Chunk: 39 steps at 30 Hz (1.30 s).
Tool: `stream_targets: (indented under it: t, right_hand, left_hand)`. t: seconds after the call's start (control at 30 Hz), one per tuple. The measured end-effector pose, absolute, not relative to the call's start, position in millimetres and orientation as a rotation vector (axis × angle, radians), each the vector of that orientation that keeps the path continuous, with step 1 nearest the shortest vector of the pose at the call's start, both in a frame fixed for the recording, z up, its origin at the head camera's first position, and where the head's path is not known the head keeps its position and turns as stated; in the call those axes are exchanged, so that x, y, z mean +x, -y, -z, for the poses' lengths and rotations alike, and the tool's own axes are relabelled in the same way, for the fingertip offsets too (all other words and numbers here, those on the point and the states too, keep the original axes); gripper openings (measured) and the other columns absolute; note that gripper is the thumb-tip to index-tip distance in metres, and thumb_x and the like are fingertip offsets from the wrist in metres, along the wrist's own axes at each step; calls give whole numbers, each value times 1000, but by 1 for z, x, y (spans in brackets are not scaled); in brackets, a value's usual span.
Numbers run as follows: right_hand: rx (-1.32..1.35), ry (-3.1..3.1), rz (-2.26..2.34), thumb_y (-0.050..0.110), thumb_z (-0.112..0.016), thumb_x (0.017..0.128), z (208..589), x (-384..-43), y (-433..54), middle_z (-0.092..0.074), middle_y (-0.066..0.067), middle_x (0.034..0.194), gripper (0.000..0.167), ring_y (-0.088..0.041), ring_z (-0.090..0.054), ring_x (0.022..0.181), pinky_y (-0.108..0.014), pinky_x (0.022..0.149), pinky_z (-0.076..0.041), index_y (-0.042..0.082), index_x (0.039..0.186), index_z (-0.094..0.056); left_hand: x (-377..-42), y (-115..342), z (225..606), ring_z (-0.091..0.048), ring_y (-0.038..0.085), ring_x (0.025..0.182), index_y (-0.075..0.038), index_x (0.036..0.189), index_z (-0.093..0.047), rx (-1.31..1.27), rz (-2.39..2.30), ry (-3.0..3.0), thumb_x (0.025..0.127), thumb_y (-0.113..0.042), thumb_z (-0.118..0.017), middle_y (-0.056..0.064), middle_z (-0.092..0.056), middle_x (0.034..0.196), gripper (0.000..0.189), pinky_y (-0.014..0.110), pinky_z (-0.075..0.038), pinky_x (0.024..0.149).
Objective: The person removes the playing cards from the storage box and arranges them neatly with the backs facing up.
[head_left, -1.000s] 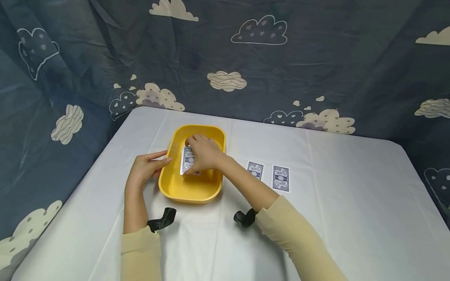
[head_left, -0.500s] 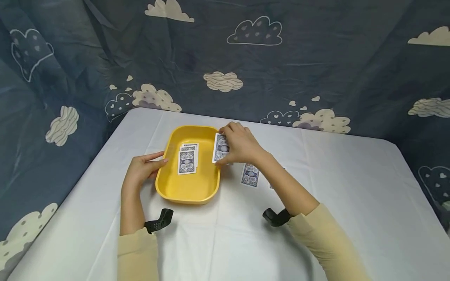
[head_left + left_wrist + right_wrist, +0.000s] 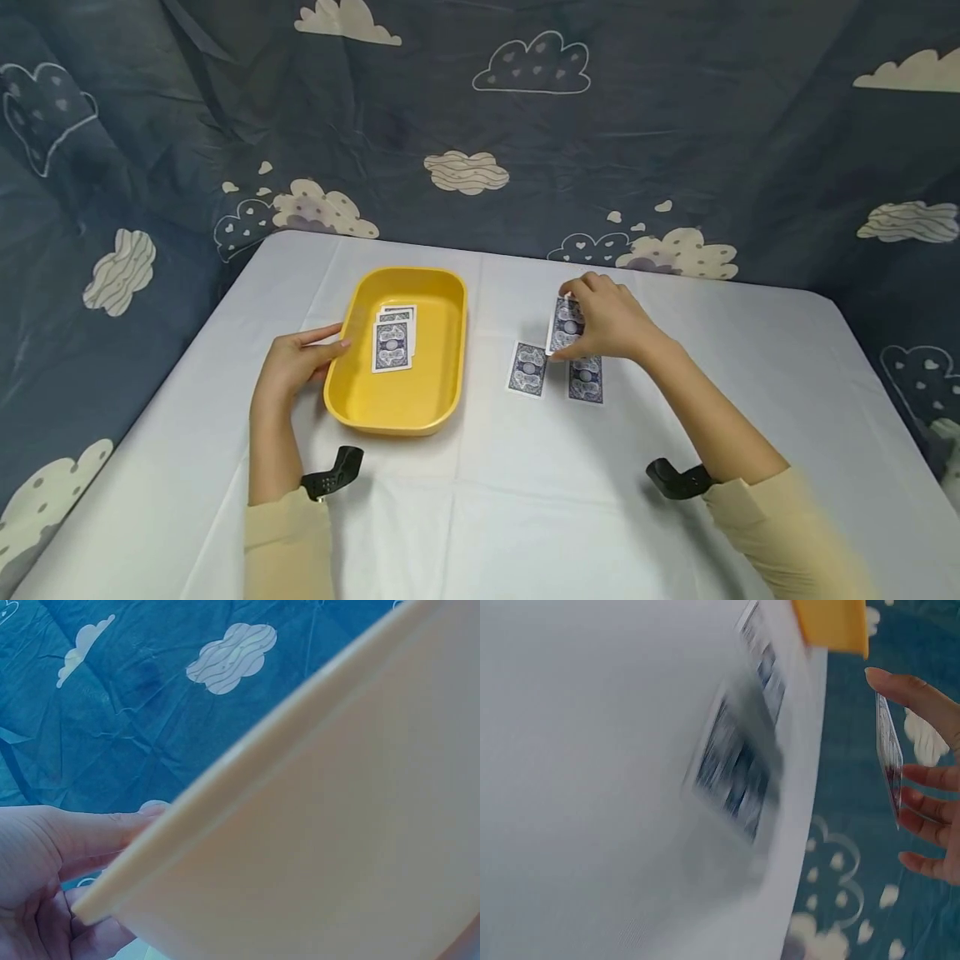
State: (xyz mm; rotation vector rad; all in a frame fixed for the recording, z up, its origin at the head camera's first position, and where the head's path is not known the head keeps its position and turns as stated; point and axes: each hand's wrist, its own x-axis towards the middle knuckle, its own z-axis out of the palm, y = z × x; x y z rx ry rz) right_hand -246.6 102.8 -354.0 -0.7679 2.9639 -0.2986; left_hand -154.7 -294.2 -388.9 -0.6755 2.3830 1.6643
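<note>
Found a playing card [image 3: 565,327] right of the tray [image 3: 397,408], raised above the table [image 3: 510,517] near two loose cards [image 3: 527,369], pinched edge to edge between thumb and fingers of the right hand [image 3: 613,321]. Confirmed left hand [image 3: 288,367] pinching the tray's left rim. Judged the playing card light, springy, likely slippery, easily creased; best held by opposite edges, without bowing.

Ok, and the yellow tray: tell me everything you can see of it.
The yellow tray is a rounded rectangle with raised walls and a smooth finish that looks like plastic. It sits upright on the white cloth, its longer sides running away from the person. Overlapping patterned cards lie inside on its floor. The person's left hand pinches its left rim between thumb and fingers. Its underside is hidden.
</note>
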Motion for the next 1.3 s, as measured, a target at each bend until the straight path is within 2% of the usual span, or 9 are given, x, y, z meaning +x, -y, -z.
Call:
stream_targets:
  t: [0.2, 0.43, 0.73, 1.03, 1.3]
  right_hand:
    - [-710, -2932, 264, 53, -84, 52, 364, -243, -146, -47, -19, 123, 93, -37, -43, 112, -58, 96, -31, 7, 124, -49]
    - [-664, -2883, 203, 51, -85, 52, 378, -238, -180, -49, -22, 121, 91, -41, -43, 113, -64, 96, -26, 5, 123, -51]
    - [-683, -2795, 124, 55, -84, 49, 400, -232, -195, -54, -20, 114, 90, -40, -50, 105, -67, 93, -26, 7, 120, -54]
    - [-627, -2755, 178, 50, -85, 51, 402, -226, -195, -50, -23, 118, 91, -40, -48, 104, -63, 87, -36, 9, 125, -51]
    - [-642, -2878, 142, 66, -76, 54, 392, -227, -179, -50, -24, 120, 91, -41, -50, 103, -59, 82, -43, 16, 126, -52]
  left_hand:
    - [-155, 294, 388, -63, 0, 68, -15, 131, -54, -690, -1670, -2377, 80, -32, -72, 6, -65, 109, 56, 17, -52, 65]
    - [-156, 294, 388, -63, 1, 69, -14, 131, -54, -689, -1661, -2385, 81, -32, -71, 11, -63, 114, 56, 17, -52, 65]
    - [-155, 295, 391, -64, 3, 65, -13, 131, -54, -677, -1692, -2372, 81, -31, -71, -2, -68, 92, 56, 18, -52, 63]
    - [-156, 296, 391, -64, 3, 69, -15, 131, -53, -692, -1669, -2384, 80, -35, -72, 8, -66, 108, 58, 17, -52, 64]
    - [-156, 296, 392, -65, 4, 70, -14, 131, -53, -687, -1686, -2369, 80, -33, -72, 7, -67, 106, 57, 17, -52, 65]
